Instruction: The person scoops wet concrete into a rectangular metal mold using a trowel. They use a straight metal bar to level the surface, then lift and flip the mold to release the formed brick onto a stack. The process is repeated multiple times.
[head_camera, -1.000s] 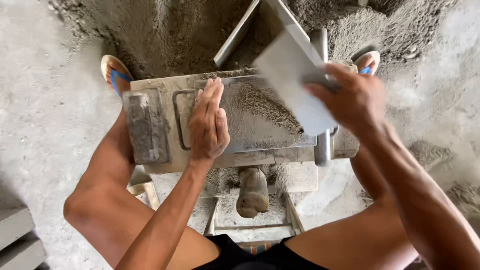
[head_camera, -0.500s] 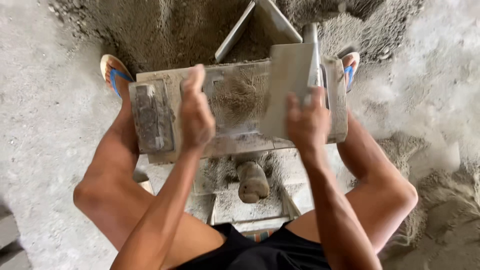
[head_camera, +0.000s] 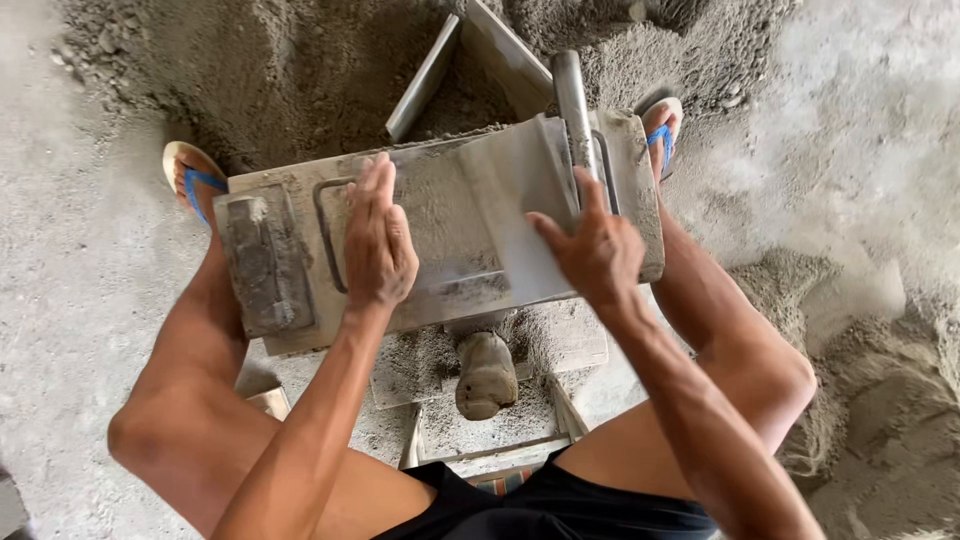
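1. The left hand (head_camera: 378, 240) lies flat, palm down, on the grey mix filling the block mould (head_camera: 300, 310).
2. The right hand (head_camera: 597, 250) presses a flat metal plate (head_camera: 515, 215) onto the mould's right half.
3. A metal pipe handle (head_camera: 574, 100) stands beside the plate.
4. Blue-strapped sandals (head_camera: 195, 175) flank the mould; a sand pile (head_camera: 270, 70) lies beyond.

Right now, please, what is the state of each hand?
Left hand: open, lying flat on the gray mix in the mold.
Right hand: holding a flat metal plate against the mold top.
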